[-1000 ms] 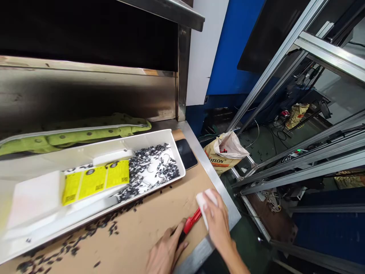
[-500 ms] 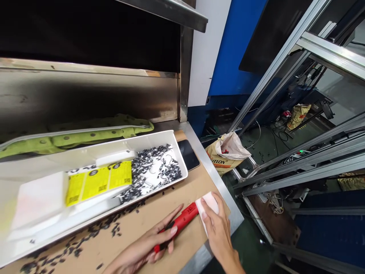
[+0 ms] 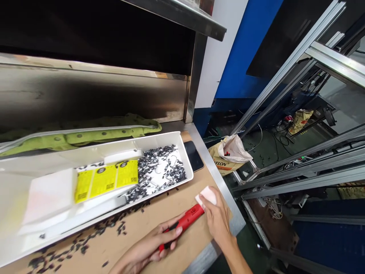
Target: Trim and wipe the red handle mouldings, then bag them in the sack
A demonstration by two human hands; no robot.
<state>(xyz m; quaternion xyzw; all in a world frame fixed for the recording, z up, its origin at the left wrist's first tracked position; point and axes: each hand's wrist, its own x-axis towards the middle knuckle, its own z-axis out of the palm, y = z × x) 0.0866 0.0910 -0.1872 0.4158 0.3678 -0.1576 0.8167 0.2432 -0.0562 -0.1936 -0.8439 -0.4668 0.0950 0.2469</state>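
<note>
My left hand [image 3: 152, 241] is closed around the black lower part of a red and black plastic tool housing [image 3: 190, 217], shaped like a long handle. The housing points up and to the right over the brown board. Pressed against its far end is a white pad [image 3: 208, 195], pinched in my right hand [image 3: 218, 220]. Whether the pad is cloth or foam I cannot tell. Part of the housing's tip is hidden by the pad and fingers.
A long white tray [image 3: 186, 163] holds small black scraps, white blocks and a yellow printed sheet [image 3: 107, 180]. Beside it lie a phone [image 3: 194, 156] and loose black scraps [image 3: 82, 243]. An open paper sack [image 3: 230, 154] stands past the bench's metal edge [image 3: 212, 160].
The white pad has turned and is more covered by my right hand, showing less of its face. The left hand keeps its hold on the housing. The view has shifted slightly.
</note>
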